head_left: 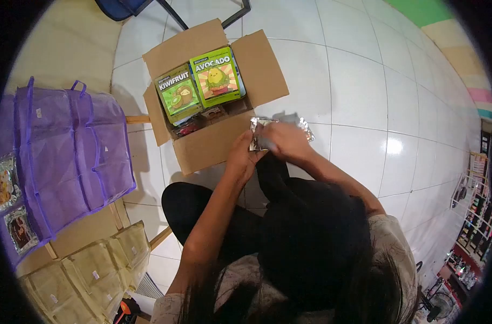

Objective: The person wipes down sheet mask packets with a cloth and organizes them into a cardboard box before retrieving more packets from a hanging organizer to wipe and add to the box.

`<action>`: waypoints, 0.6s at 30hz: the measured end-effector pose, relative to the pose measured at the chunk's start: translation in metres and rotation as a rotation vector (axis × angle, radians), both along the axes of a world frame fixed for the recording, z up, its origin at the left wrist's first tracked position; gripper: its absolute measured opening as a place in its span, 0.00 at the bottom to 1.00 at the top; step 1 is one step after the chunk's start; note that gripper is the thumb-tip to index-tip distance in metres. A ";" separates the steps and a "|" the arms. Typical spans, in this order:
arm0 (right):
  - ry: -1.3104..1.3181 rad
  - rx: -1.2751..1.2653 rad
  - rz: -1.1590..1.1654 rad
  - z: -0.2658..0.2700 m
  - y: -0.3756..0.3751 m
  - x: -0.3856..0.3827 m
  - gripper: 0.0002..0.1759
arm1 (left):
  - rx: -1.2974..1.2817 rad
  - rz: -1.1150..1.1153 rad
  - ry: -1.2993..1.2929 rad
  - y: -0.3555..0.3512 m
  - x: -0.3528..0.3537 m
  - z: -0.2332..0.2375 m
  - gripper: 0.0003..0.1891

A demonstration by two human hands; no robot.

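Note:
Both hands are together just right of the cardboard box's near flap. My left hand (241, 156) has its fingers closed on the left edge of a silver foil packet (254, 125). Over that packet lies my right hand (287, 141), blurred, with a grey piece (265, 143) at its fingers that I cannot make out. More silver foil (305, 127) shows beyond the right hand. In the open cardboard box (203, 152) stand a green kiwifruit pack (178, 94) and a green avocado pack (216, 77), with a dark red packet (190, 127) below them.
A purple pocket organizer (57, 151) hangs at the left, with foil packets (5, 182) in its pockets. Below it is a beige pocket organizer (92, 272). A blue chair (122, 7) stands at the top. White racks (475, 200) and a fan (439, 305) are at the right.

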State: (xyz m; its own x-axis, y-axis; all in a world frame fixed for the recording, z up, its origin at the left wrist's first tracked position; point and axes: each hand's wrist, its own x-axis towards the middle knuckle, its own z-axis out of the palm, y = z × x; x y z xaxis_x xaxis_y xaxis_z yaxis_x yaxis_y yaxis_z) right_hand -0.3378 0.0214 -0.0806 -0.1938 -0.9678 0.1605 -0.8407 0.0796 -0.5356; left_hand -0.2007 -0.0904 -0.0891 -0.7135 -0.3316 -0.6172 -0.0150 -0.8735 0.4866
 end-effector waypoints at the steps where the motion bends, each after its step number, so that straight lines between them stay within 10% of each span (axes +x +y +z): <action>1: -0.054 -0.006 -0.111 0.001 -0.002 -0.001 0.22 | 0.000 -0.016 0.006 0.001 0.001 0.004 0.15; 18: -0.379 -0.045 -0.056 0.012 -0.024 0.009 0.26 | -0.077 0.024 0.039 -0.047 0.008 0.018 0.28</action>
